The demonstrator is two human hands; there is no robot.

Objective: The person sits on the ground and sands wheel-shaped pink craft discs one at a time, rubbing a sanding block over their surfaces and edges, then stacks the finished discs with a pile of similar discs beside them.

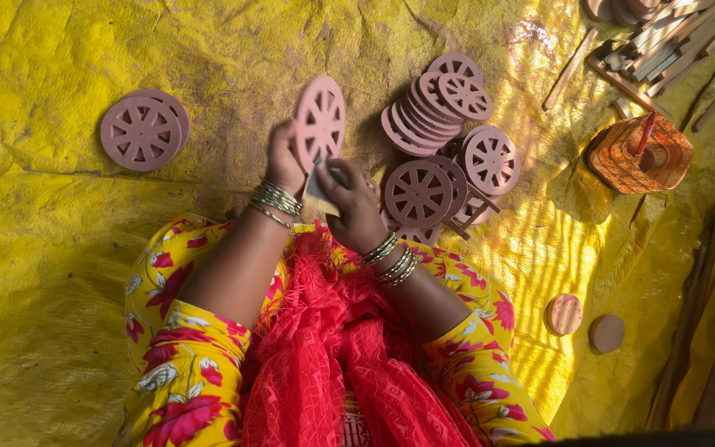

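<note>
My left hand [284, 157] holds a pink spoked wooden wheel [319, 122] upright by its lower edge. My right hand [354, 203] pinches a small tan sheet, perhaps sandpaper [318, 197], against the wheel's lower rim. Both wrists carry several bangles. A heap of matching pink wheels [436, 103] lies just right of my hands, with more wheels [418, 193] close to my right hand. A short stack of two pink wheels [141, 131] lies apart on the left.
A wrinkled yellow tarp [59, 273] covers the floor. At the upper right sit an orange wooden block with a red peg [640, 153] and a bundle of wooden sticks [672, 41]. Two small round wooden discs [565, 314] lie at the lower right. Dark wooden planks run along the right edge.
</note>
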